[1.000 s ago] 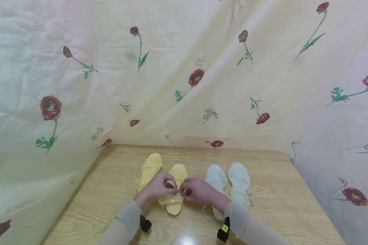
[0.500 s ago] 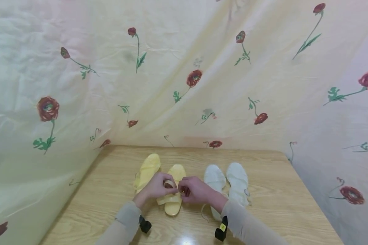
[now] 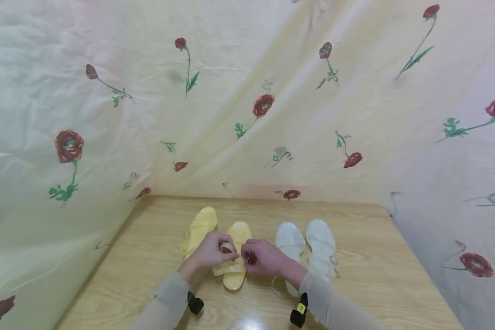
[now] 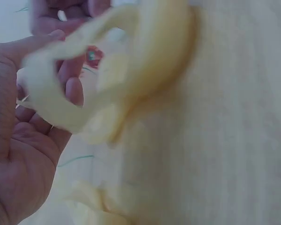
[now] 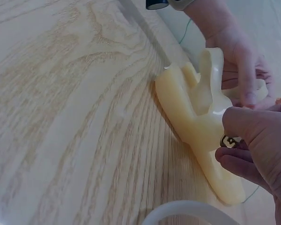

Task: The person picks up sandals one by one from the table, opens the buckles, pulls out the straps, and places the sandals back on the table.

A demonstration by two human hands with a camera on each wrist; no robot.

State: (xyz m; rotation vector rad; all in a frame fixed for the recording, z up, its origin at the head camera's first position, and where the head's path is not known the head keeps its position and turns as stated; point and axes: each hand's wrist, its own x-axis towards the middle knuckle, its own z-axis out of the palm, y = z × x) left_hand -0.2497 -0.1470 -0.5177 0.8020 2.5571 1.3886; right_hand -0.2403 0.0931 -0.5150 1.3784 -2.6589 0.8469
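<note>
A yellow sandal (image 3: 233,280) lies on the wooden table between my two hands, its toe pointing away. My left hand (image 3: 213,250) pinches the end of its yellow strap (image 5: 210,77), which loops up from the sole. On the sandal's other side, my right hand (image 3: 268,257) pinches a small metal buckle (image 5: 229,141) between thumb and fingers. The fingertips of both hands almost meet above the sandal. In the left wrist view the strap (image 4: 43,96) is blurred, and the fingers partly hide where its end lies.
A second yellow sandal (image 3: 202,223) lies to the left, partly behind my left hand. Two white sandals (image 3: 289,238) lie to the right, one partly under my right forearm. A flowered cloth (image 3: 214,137) hangs around the table's (image 3: 363,256) back and sides.
Both hands stay at the same sandal with only slight finger movement. The head view shifts a little.
</note>
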